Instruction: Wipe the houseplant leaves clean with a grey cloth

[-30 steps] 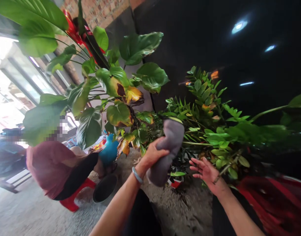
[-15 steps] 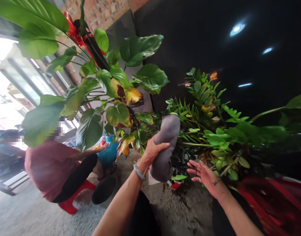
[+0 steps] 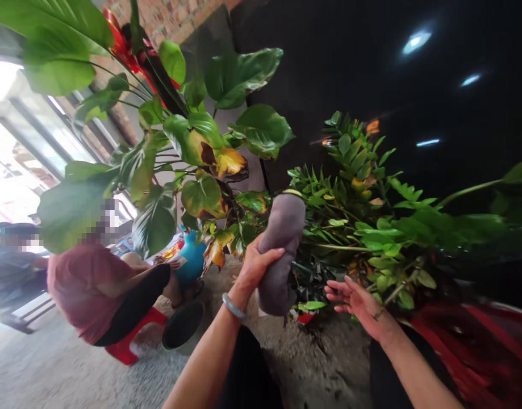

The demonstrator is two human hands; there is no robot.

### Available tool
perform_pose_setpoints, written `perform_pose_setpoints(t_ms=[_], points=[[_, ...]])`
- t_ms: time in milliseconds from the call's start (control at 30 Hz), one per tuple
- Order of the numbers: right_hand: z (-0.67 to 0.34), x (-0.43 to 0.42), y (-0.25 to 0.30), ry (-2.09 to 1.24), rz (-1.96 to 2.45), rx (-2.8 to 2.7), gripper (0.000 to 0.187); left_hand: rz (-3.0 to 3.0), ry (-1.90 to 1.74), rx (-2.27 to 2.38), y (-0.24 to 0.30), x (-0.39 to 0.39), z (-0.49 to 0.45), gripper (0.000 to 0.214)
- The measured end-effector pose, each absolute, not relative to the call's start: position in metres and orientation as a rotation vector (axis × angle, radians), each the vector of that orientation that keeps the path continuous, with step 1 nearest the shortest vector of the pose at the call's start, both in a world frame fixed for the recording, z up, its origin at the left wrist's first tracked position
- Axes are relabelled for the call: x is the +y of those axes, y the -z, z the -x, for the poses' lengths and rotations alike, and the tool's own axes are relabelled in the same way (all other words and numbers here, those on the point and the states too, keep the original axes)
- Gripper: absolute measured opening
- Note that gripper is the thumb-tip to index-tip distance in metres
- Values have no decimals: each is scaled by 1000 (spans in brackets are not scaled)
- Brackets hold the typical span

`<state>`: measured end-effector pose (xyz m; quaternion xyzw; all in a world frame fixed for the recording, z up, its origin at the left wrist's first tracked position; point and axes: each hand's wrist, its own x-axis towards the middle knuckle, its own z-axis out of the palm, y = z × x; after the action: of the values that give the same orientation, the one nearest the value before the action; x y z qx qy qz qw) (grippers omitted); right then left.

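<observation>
My left hand (image 3: pixel 259 260), with a pale bangle on its wrist, is wrapped round a grey stuffed cloth piece (image 3: pixel 283 250). The piece is long, rounded and slightly bent, a bit like a padded sock, with a yellow-green edge at its upper end. It is held up nearly vertical in front of the plants. To the right, my right hand (image 3: pixel 355 298) is raised with its fingers apart and holds nothing. Near that hand are the leaves of a low green plant (image 3: pixel 367 227).
A tall broad-leaved plant (image 3: pixel 201 142) with some yellowed leaves leans in from the left. A person in a red shirt (image 3: pixel 79 284) sits on a red stool (image 3: pixel 133 335) beside a dark bucket (image 3: pixel 184 326) and a blue vessel (image 3: pixel 191 258). Red material (image 3: pixel 474 346) lies at the right.
My left hand and the grey cloth piece have shifted slightly left, with the piece's top end turned a little towards me. My right hand has hardly moved.
</observation>
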<state>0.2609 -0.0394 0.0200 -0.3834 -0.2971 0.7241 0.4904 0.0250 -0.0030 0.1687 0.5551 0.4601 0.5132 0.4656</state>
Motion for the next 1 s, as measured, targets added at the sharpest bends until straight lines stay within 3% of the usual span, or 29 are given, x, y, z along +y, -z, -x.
perform_pose_setpoints(t_ms=[133, 233, 400, 500, 667, 733, 933, 1000], points=[[-253, -45, -25, -1655, 983, -635, 36, -1482, -906, 1238, -126, -23, -22, 49], [-250, -45, -24, -1598, 996, -593, 37, -1427, -756, 1136, -123, -46, -9, 48], [-252, -41, -23, -1636, 999, -588, 40, -1333, -1225, 1063, -170, -37, 6, 50], [-250, -41, -24, -1643, 959, -604, 39, -1290, -1379, 1141, -168, -27, 2, 47], [-247, -45, -21, -1595, 973, -634, 40, -1416, -866, 1239, -117, -50, 3, 48], [-251, -45, -18, -1615, 971, -656, 41, -1389, -829, 1162, -115, -61, 11, 52], [-261, -36, -13, -1747, 905, -715, 42, -1131, -1538, 1249, -164, -37, 30, 54], [-259, -35, -13, -1718, 919, -720, 41, -1107, -1549, 1332, -159, -26, 27, 51]])
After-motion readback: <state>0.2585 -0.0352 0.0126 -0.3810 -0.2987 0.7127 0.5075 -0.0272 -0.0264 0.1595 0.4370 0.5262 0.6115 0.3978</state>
